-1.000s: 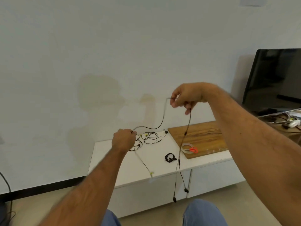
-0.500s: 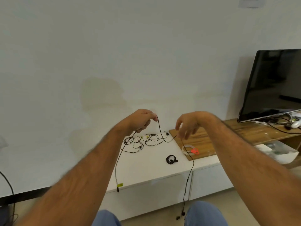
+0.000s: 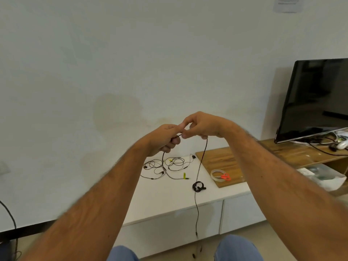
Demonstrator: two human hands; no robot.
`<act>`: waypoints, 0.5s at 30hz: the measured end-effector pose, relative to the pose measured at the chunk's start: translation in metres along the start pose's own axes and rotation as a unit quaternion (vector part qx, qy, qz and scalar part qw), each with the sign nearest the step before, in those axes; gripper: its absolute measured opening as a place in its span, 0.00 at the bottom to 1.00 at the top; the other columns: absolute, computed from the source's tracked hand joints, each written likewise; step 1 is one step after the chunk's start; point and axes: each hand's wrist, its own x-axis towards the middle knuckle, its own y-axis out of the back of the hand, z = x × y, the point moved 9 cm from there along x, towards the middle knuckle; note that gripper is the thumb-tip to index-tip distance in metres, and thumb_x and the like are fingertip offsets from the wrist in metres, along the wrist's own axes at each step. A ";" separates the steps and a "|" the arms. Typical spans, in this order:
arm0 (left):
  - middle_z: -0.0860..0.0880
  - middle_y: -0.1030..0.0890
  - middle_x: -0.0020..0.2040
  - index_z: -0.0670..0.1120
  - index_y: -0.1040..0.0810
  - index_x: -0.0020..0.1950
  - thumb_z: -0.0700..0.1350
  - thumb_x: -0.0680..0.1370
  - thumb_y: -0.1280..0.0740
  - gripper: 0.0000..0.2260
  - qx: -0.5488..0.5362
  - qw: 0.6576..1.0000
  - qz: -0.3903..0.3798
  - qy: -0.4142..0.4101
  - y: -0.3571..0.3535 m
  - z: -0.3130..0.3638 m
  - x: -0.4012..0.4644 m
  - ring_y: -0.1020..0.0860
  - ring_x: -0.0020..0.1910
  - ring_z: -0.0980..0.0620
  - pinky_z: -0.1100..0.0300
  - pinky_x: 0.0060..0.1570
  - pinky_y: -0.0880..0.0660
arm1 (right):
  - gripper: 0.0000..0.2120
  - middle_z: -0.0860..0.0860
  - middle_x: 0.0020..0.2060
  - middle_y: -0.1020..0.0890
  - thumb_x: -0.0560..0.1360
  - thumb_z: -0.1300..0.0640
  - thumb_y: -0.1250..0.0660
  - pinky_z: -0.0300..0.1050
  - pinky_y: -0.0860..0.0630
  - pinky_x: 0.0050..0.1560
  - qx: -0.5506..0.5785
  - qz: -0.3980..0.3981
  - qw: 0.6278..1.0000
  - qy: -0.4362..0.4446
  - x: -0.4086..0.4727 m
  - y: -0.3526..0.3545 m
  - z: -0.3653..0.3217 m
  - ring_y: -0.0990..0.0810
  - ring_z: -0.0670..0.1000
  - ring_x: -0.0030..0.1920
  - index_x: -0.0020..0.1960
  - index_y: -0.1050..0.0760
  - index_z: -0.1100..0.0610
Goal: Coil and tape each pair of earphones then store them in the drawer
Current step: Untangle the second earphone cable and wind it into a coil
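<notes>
Fingers of left hand (image 3: 165, 137) and right hand (image 3: 200, 125) pinch the black earphone cable (image 3: 201, 162) above the cabinet (image 3: 163, 200).

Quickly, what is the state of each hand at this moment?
Left hand: closed, gripping the black earphone cable.
Right hand: closed, pinching the same cable near the left hand.
</notes>
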 end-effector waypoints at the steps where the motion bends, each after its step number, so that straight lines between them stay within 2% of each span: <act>1: 0.53 0.36 0.31 0.48 0.25 0.54 0.58 0.82 0.43 0.16 -0.003 1.000 0.005 0.016 0.004 -0.006 -0.002 0.43 0.26 0.57 0.66 0.24 0.44 | 0.09 0.44 0.23 0.31 0.71 0.57 0.24 0.38 0.37 0.26 -0.007 0.041 0.999 0.014 -0.002 0.011 -0.004 0.36 0.43 0.23 0.49 0.18 0.59; 3: 0.53 0.36 0.31 0.45 0.25 0.57 0.58 0.82 0.45 0.18 -0.012 0.999 0.007 0.045 0.012 -0.021 -0.006 0.42 0.26 0.56 0.65 0.25 0.42 | 0.05 0.43 0.24 0.26 0.73 0.58 0.27 0.38 0.33 0.28 -0.028 0.156 0.986 0.044 -0.006 0.041 -0.009 0.31 0.41 0.25 0.44 0.18 0.60; 5: 0.53 0.38 0.31 0.44 0.25 0.56 0.55 0.83 0.46 0.17 -0.028 0.998 0.003 0.054 0.018 -0.030 -0.009 0.43 0.26 0.56 0.65 0.25 0.43 | 0.05 0.47 0.29 0.24 0.75 0.59 0.31 0.45 0.24 0.33 -0.029 0.268 0.962 0.039 -0.012 0.067 -0.002 0.26 0.46 0.30 0.43 0.20 0.61; 7: 0.54 0.40 0.30 0.45 0.26 0.51 0.51 0.84 0.46 0.14 -0.043 0.998 -0.001 0.051 0.022 -0.030 -0.011 0.44 0.26 0.56 0.66 0.24 0.46 | 0.05 0.54 0.34 0.21 0.76 0.60 0.35 0.50 0.21 0.37 0.034 0.309 0.950 -0.003 -0.014 0.076 0.015 0.22 0.51 0.30 0.45 0.24 0.62; 9: 0.55 0.41 0.28 0.47 0.29 0.47 0.49 0.84 0.47 0.12 -0.054 0.997 -0.006 0.048 0.022 -0.024 -0.012 0.46 0.25 0.58 0.66 0.24 0.50 | 0.06 0.60 0.42 0.17 0.77 0.60 0.36 0.49 0.22 0.39 0.087 0.262 0.960 -0.045 -0.009 0.062 0.027 0.16 0.55 0.35 0.51 0.26 0.62; 10: 0.56 0.41 0.28 0.48 0.30 0.45 0.48 0.84 0.47 0.11 -0.062 0.997 -0.009 0.048 0.020 -0.020 -0.012 0.46 0.24 0.58 0.66 0.24 0.52 | 0.08 0.60 0.46 0.16 0.77 0.59 0.35 0.49 0.23 0.43 0.100 0.220 0.969 -0.056 -0.004 0.050 0.029 0.15 0.56 0.41 0.55 0.26 0.60; 12: 0.56 0.42 0.27 0.49 0.30 0.43 0.48 0.84 0.47 0.12 -0.080 0.995 -0.021 0.049 0.013 -0.011 -0.011 0.47 0.23 0.59 0.65 0.25 0.53 | 0.17 0.57 0.54 0.17 0.76 0.53 0.31 0.53 0.27 0.58 0.121 0.121 0.984 -0.046 0.001 0.021 0.022 0.17 0.53 0.54 0.63 0.29 0.53; 13: 0.56 0.42 0.27 0.49 0.30 0.42 0.48 0.84 0.46 0.12 -0.082 0.995 -0.028 0.049 0.009 -0.007 -0.011 0.47 0.23 0.60 0.65 0.25 0.54 | 0.22 0.55 0.57 0.18 0.74 0.50 0.29 0.55 0.30 0.62 0.130 0.067 0.989 -0.029 0.002 0.006 0.015 0.20 0.51 0.58 0.65 0.30 0.51; 14: 0.56 0.42 0.26 0.49 0.31 0.41 0.48 0.84 0.46 0.13 -0.080 0.995 -0.033 0.048 0.005 -0.003 -0.010 0.47 0.23 0.60 0.65 0.24 0.54 | 0.24 0.55 0.57 0.18 0.72 0.47 0.29 0.54 0.31 0.62 0.135 0.011 0.991 -0.009 0.003 -0.009 0.007 0.20 0.50 0.58 0.66 0.30 0.50; 15: 0.56 0.42 0.26 0.49 0.32 0.39 0.47 0.83 0.45 0.13 -0.076 0.995 -0.035 0.045 0.003 -0.001 -0.010 0.47 0.23 0.59 0.66 0.24 0.53 | 0.24 0.57 0.52 0.17 0.71 0.47 0.29 0.51 0.29 0.59 0.134 -0.041 0.990 0.008 0.003 -0.022 -0.001 0.19 0.51 0.53 0.65 0.28 0.52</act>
